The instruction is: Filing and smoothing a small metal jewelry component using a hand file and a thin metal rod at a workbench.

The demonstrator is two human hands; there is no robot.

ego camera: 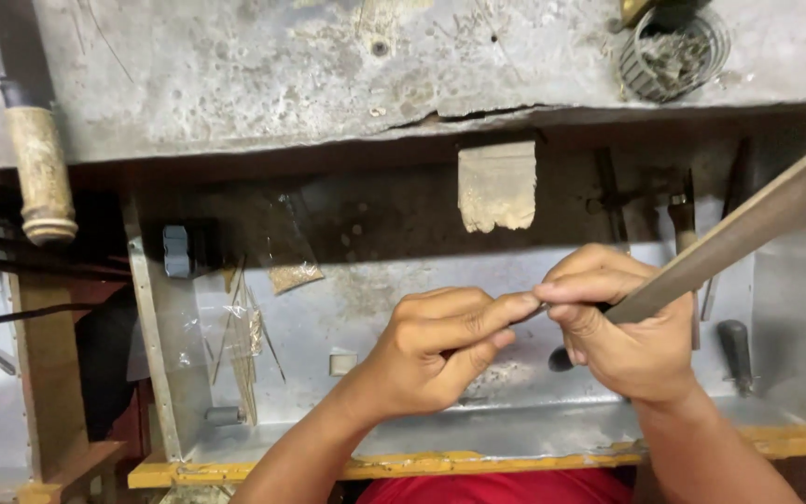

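Over the metal tray (515,425), the left hand (440,350) pinches a tiny piece steady while the right hand (622,327) grips a flat file (748,229) against it.

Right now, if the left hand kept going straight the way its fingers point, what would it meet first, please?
The left hand points rightward at the right hand, so it would likely meet those fingertips and the flat metal file they hold; they already nearly touch.

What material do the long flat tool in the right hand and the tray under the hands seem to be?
Long flat tool: probably steel, a dull grey-brown flat bar, perhaps a file. Tray: likely thin sheet metal, silvery and scuffed, with folded walls.
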